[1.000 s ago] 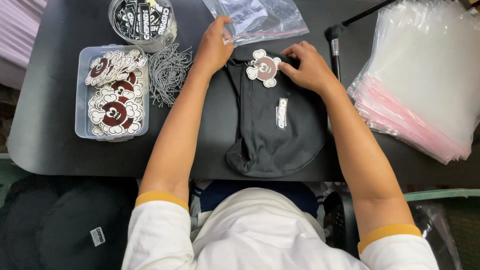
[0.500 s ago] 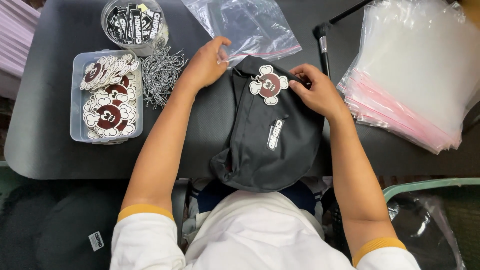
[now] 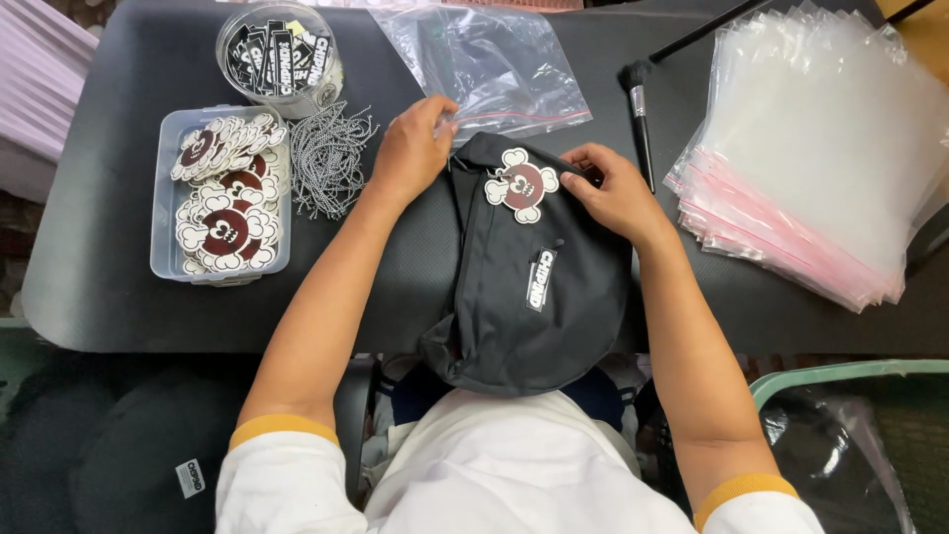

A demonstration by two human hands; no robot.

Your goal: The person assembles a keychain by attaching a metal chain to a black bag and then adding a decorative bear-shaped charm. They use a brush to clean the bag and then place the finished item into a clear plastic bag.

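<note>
A black fabric pouch bag (image 3: 539, 297) lies on the black table (image 3: 99, 287) in front of me, its lower part hanging over the near edge. A white and maroon skull-shaped tag (image 3: 521, 184) rests on its top end. My left hand (image 3: 413, 148) grips the bag's top left corner, right at the mouth of a clear zip bag (image 3: 484, 64). My right hand (image 3: 613, 193) holds the bag's top right edge, fingers beside the skull tag.
A clear tray (image 3: 222, 193) of skull tags sits at the left, a round tub (image 3: 280, 57) of black labels behind it, and a heap of ball chains (image 3: 326, 153) between. A brush (image 3: 641, 114) and a stack of clear bags (image 3: 820, 158) lie at the right.
Both hands have stayed on the bag's top end. The left hand has shifted slightly toward the clear zip bag's mouth.
</note>
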